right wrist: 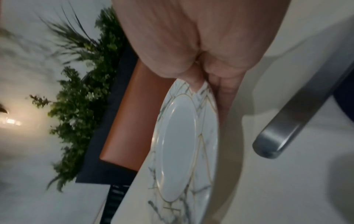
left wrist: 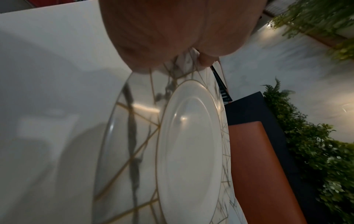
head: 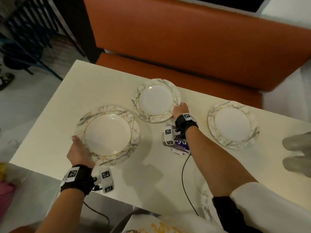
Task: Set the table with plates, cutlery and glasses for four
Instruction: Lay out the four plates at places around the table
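A: What's around the desk point(head: 151, 165)?
B: Orange bench seat point(head: 185, 39) along the desk's far edge. Green foliage point(left wrist: 316, 144) behind the bench. Dark railing point(head: 30, 31) beyond the desk's far-left corner.
A: Anything else?
B: Metal chair arm point(right wrist: 291, 128) over the desk. Black cable point(head: 185, 182) trailing off its near edge.

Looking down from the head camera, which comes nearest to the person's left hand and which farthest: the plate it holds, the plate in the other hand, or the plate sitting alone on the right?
1. The plate it holds, gripped by the left hand at its near-left rim.
2. The plate in the right hand, farther back, mid-table.
3. The lone plate, far right of the table.
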{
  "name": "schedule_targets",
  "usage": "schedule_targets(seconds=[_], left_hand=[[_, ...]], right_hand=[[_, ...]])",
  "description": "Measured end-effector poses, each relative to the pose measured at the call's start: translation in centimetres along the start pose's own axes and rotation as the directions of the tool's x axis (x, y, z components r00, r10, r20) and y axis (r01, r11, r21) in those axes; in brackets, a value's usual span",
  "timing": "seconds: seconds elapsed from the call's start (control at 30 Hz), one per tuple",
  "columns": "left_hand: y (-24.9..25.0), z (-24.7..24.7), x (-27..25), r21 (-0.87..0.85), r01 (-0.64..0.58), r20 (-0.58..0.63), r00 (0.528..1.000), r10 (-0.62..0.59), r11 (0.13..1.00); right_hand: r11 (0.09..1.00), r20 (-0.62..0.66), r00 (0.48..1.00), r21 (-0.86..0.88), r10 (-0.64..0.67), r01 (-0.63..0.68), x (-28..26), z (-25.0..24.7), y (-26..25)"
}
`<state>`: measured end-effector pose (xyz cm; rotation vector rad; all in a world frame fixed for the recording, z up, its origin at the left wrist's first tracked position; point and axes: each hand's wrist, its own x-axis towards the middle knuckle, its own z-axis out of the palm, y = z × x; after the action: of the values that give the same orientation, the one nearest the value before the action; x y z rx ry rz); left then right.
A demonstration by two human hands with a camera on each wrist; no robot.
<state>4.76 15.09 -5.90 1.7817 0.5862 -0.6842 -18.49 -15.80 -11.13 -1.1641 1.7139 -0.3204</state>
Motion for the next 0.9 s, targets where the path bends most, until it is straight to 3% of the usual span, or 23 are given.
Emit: schedule_targets(seconds=[0.17,0.47,0.57,0.67,0.77,0.83,0.9], left_hand=[[-0.5,0.5,0.6,-0.065,-0.014,0.022,1.0,0.015,0.998],[-1.2,1.4,-1.1,-0.075,-0.026,0.09,0.995,0.032,0.997],[-1.1,1.1,-1.2,-0.069,-0.05,0.054,0.997,0.054,0.996],[-1.3,1.2,-1.0,-0.051,-0.06,0.092,0.994,0.064,0.997],[-1.7,1.1,-1.8,-0.009,-0.071,0.142,0.987,0.071,0.997],[-1.9,1.1,-2.3,0.028,-0.082,0.182,0.98,0.075,0.996],[-2.0,1.4,-2.3,0.089,-0.137,0.248,0.962,0.111,0.987]], right_hand=[[0.983,0.049,0.999,-0.184,0.023,-0.014,1.0,1.6,-0.7],[0.986,0.061,0.998,-0.169,0.005,0.005,1.9,3.7,-0.8],[0.953,0.018,0.993,-0.279,-0.115,0.115,0.1,2.2,-1.3],[0.911,-0.022,0.937,-0.242,-0.349,0.333,-2.5,0.9,-1.4],[0.876,0.152,0.881,-0.119,-0.448,0.467,-7.2,1.3,-0.6],[0.863,0.343,0.83,-0.093,-0.44,0.496,-10.0,2.2,0.2],[0.858,0.439,0.806,-0.134,-0.398,0.497,-11.6,3.3,1.6]])
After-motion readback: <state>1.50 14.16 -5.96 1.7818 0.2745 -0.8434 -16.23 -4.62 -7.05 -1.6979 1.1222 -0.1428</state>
